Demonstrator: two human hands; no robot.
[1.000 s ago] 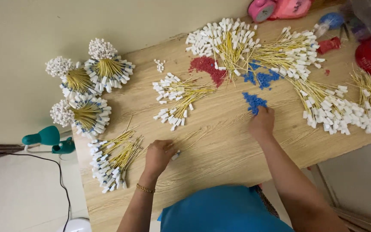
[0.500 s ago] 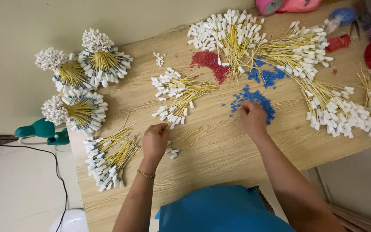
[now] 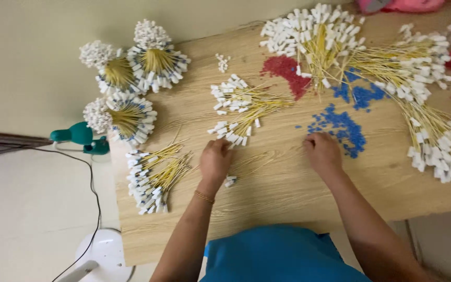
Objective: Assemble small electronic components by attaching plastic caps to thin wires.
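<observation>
Hands low on wooden tabletop (image 3: pixel 288 193), seen from above. Left hand (image 3: pixel 216 161) rests knuckles-up at near edge of a loose fan of yellow wires w/ white end caps (image 3: pixel 241 112); fingers curled together over a few thin strands, but can't tell whether they truly pinch one, since the hand covers its own tips. Right hand (image 3: pixel 322 152) sits just beside the pile of blue beads (image 3: pixel 340 128), fingers bent down and close together at pile's near edge; probably nipping a bead, too small to confirm.

Other items: red bead pile (image 3: pixel 288 70) further back; finished round bundles (image 3: pixel 131 78) at left end of tabletop; flat bundle w/ blue-tipped caps (image 3: pixel 155 175) just left of left hand; stray white caps (image 3: pixel 230 181) under left wrist.

Judgement re technique: take one bead only, from pile's edge, not the middle, to avoid scatter. Keep wire end short beyond fingers so it stays stiff. Bring hands together between the piles, low over the wood, so a dropped bead doesn't roll far. Watch the stray caps near the wrist, easy to sweep off.
</observation>
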